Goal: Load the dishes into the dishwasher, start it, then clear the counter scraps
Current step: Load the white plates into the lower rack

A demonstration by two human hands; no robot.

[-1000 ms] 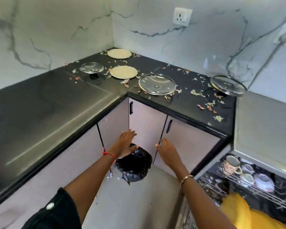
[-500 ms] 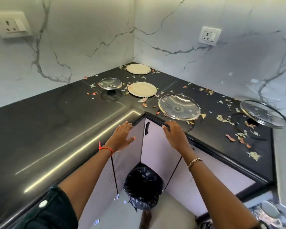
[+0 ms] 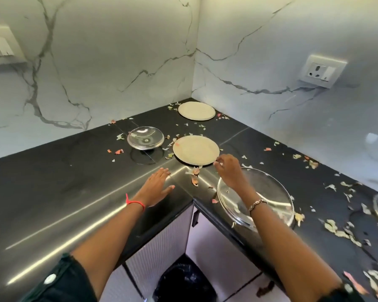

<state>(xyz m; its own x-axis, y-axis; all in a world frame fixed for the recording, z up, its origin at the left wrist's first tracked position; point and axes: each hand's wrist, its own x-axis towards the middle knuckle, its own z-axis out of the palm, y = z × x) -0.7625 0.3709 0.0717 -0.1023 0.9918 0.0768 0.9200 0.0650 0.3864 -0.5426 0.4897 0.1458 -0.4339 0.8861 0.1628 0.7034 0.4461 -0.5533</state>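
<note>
Sensibly, the right hand (image 3: 229, 171) curls at the front rim of the near plate (image 3: 195, 149), which lies flat on the counter (image 3: 74, 192); grip unclear. The left hand (image 3: 158, 186), fingers straight, holds nothing left of that plate. Hook a thumb under, lift level.

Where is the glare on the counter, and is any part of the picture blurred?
Head view: bright glare streaks cross the black counter beside the left hand; the scraps at the lower right edge and the left wall socket look blurred.
</note>
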